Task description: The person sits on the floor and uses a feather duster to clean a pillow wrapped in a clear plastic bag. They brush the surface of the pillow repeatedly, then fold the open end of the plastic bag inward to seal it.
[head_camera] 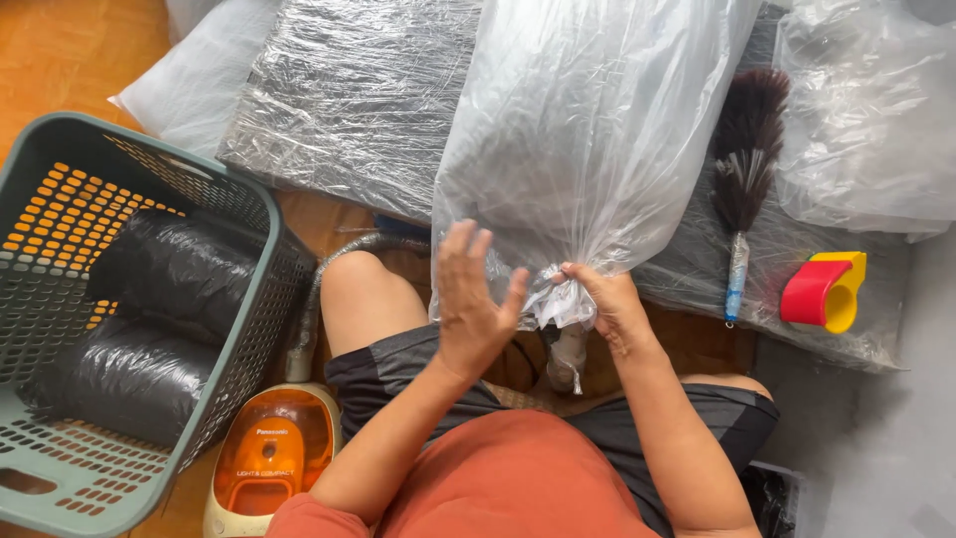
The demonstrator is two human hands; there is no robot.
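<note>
The right hand point(609, 307) is clenched around the gathered neck of a big clear plastic bag point(588, 130), which lies stretched out over the person's knees. The left hand point(472, 304) is spread flat, fingers released, against the bag's lower side. A grey hose nozzle point(568, 354) seems to poke into the bunched neck, though it is half hidden. An orange vacuum cleaner point(269, 453) sits just left, beside a green laundry basket point(249, 199) holding dark wrapped bundles point(169, 274). A feather duster point(745, 169) lies to the right.
</note>
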